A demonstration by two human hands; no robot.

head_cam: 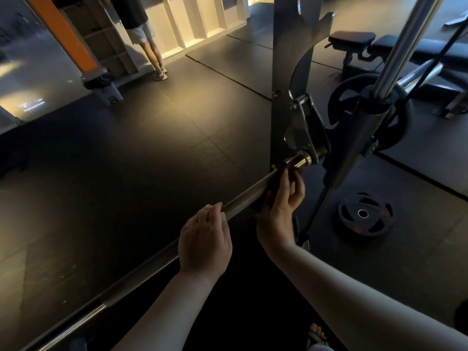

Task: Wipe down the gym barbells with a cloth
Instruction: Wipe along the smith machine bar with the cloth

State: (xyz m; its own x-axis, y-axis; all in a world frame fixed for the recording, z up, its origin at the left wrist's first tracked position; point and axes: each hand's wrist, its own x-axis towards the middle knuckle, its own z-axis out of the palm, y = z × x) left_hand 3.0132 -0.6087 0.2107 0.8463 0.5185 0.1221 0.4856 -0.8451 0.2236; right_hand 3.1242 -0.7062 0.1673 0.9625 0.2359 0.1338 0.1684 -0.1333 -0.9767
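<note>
The barbell (141,277) runs diagonally from the lower left of the frame up to centre right, where its brass-coloured collar (302,160) meets the carriage of a Smith-type rack upright (291,72). It is a long steel bar, rigid and probably heavy. Being carried by the rack, it needs no lifting and should only want steadying against rolling. Its polished stretches look slick, so a bare palm may slide on them and a wrapped cloth should grip better.

The cloth (271,188) is dark, soft and limp, and hard to make out against the floor. It seems bunched round the bar just short of the collar. It is best held by closing the whole hand round cloth and bar together.

The right hand (281,206) does about that. Its palm faces left, the fingers are half-curled round the cloth from the far side, and the thumb points up toward the collar. The wrist is bent and the forearm comes in from the lower right.

The left hand (205,239) sits lower down the bar, back upward. Its fingers are hooked over the top of the steel in a loose steadying hold, and it has no cloth.

A weight plate (364,214) lies flat on the rubber floor to the right.
</note>
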